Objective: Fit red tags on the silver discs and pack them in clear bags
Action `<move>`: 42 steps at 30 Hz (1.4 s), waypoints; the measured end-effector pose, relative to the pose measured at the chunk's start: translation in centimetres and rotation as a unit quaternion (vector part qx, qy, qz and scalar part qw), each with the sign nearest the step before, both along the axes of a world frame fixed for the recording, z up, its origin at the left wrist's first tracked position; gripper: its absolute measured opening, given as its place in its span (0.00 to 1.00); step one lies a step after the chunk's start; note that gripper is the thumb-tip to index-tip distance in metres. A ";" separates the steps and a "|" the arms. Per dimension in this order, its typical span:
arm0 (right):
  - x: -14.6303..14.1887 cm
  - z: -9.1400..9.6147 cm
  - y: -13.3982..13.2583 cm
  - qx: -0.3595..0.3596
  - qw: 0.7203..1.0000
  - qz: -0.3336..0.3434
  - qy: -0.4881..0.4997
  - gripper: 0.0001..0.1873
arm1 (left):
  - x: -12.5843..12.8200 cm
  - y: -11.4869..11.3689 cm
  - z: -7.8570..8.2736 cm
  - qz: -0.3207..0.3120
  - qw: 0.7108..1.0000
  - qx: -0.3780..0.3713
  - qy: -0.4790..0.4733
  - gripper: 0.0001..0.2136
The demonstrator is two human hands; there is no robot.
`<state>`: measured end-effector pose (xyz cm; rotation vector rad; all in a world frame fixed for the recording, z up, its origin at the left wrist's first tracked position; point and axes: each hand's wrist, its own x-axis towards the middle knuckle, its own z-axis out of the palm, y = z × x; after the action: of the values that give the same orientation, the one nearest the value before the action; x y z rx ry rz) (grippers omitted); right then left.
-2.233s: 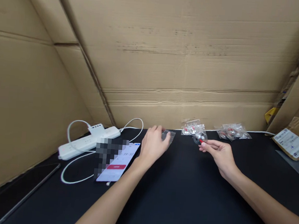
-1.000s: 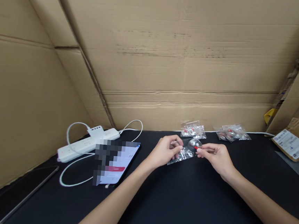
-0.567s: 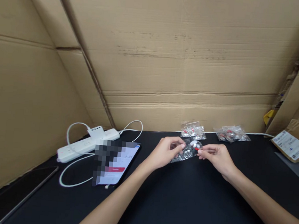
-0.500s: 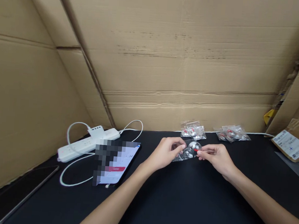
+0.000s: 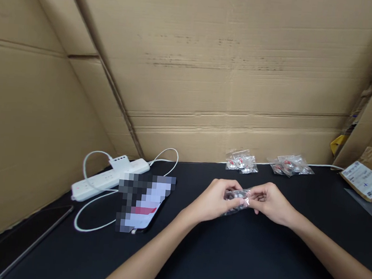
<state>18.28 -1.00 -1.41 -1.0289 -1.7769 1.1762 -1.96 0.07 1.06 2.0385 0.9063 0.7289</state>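
Just above the black table, a small clear plastic bag [image 5: 239, 195] with a shiny silver, rounded item inside is held between both hands. My left hand [image 5: 218, 198] pinches the bag's left side, its thumb lying across the front. At the bag's right end, the thumb and fingers of my right hand [image 5: 270, 202] are closed on the plastic. The fingers cover much of the item, and its exact kind cannot be made out. Behind the hands lies a group of similar clear bags [image 5: 241, 161] with silver and red items, and a second group [image 5: 290, 165] lies farther right.
A white power strip [image 5: 111, 178] with cables lies at the left, beside a phone [image 5: 149, 206] with its screen lit. A dark flat panel [image 5: 34, 239] is at the near left. Cardboard walls [image 5: 229, 87] surround the table. A brown labelled package [image 5: 367, 177] lies at the right.
Both hands have come slightly nearer to me and closer together. The silver item with its red part, earlier showing at my right fingers, is now mostly covered within the bag.
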 end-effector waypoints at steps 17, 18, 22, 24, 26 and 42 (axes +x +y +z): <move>-0.4 0.2 -0.1 -0.026 0.991 -0.121 0.053 0.11 | 1.1 0.3 -1.8 0.030 0.993 -0.048 -0.106 0.08; -0.3 0.2 -0.1 -0.019 0.991 -0.126 0.044 0.11 | 1.2 0.2 -1.8 0.029 0.992 -0.056 -0.111 0.08; -0.1 0.5 0.0 -0.016 0.992 -0.120 0.046 0.10 | 1.4 0.2 -1.7 0.037 0.982 -0.100 -0.157 0.09; -0.2 0.9 -0.1 -0.006 0.990 -0.117 0.075 0.11 | 1.5 0.2 -1.5 0.052 0.971 -0.125 -0.198 0.10; -0.4 1.2 -0.3 0.024 0.986 -0.135 0.095 0.11 | 1.6 0.2 -1.3 0.062 0.958 -0.146 -0.240 0.10; -0.5 0.6 0.1 0.123 0.975 -0.110 0.152 0.13 | 1.8 -0.1 -1.1 0.043 0.930 -0.159 -0.330 0.09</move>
<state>17.80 -0.85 -0.81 -0.8253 -1.4809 0.8975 -0.19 -0.02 0.01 1.3333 0.6599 1.1410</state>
